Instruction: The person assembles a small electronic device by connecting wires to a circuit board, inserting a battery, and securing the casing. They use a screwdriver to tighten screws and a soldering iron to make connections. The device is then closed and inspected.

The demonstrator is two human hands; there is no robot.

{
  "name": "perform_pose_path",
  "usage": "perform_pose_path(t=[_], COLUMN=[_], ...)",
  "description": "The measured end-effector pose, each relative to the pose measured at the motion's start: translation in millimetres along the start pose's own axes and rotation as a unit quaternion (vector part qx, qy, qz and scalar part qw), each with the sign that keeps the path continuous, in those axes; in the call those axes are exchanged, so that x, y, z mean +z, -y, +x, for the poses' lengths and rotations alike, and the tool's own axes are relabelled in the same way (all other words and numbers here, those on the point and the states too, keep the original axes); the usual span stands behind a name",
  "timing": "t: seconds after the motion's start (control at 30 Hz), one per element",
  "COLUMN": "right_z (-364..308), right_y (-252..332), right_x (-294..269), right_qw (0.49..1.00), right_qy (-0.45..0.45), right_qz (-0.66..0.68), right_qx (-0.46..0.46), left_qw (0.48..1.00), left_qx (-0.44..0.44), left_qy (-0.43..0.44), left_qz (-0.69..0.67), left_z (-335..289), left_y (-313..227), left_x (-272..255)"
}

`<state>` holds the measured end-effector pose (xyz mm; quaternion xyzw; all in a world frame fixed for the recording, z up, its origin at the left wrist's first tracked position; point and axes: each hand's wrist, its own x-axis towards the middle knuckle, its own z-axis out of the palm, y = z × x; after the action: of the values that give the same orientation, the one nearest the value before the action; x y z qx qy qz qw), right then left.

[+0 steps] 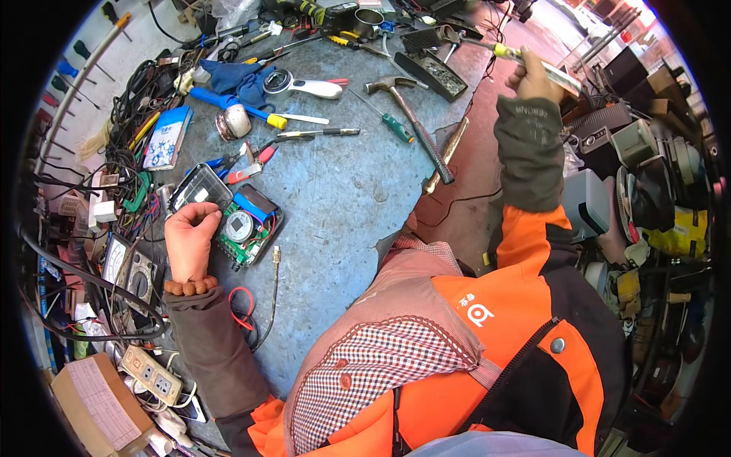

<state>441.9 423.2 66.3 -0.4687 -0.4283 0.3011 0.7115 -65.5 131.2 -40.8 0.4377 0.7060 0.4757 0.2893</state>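
At the left of the bench, my left hand is closed in a pinch beside an opened small electronic device. The device's case bares a green circuit board, a round speaker and a blue-wrapped battery. Its dark lid lies folded back just beyond my fingertips. Whatever is between these fingers is too small to make out. Raised at the upper right, off the bench edge, my right hand grips what looks like a soldering iron, with a thin shaft, a yellow-green collar and a pale handle.
A claw hammer, a green screwdriver and a white-handled magnifier lie farther back. Pliers rest behind the device. A cable with a metal connector lies to its right. Tangled wires and a multimeter crowd the left edge.
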Motion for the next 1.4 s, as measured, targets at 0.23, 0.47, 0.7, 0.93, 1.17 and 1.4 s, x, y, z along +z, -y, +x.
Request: perform_pose_path(t=[0.23,0.47,0.7,0.93,1.17,1.4], right_z=[50,57,-64,-219,-297,-314], right_y=[-72,-108,-60,15,-55,-83], right_x=[73,66,78,202,293,289], right_qw=[0.981,0.914,0.854,0.808,0.782,0.688], right_qy=[0.140,0.183,0.342,0.539,0.616,0.706], right_qz=[-0.077,0.167,0.235,0.133,-0.069,-0.006], right_qx=[0.107,0.322,0.314,0.196,-0.061,0.166], left_qw=[0.999,0.999,1.000,1.000,0.999,0.997], left_qx=[-0.010,-0.004,-0.005,-0.013,0.012,0.010], left_qy=[-0.024,-0.024,-0.028,-0.017,-0.026,-0.065], left_qz=[0.038,0.040,0.013,0.016,0.045,-0.046], left_z=[-20,-20,-20,-21,-21,-26], left_y=[-4,-16,-12,-16,-16,-16], left_x=[-10,-1,-1,-2,-3,-7])
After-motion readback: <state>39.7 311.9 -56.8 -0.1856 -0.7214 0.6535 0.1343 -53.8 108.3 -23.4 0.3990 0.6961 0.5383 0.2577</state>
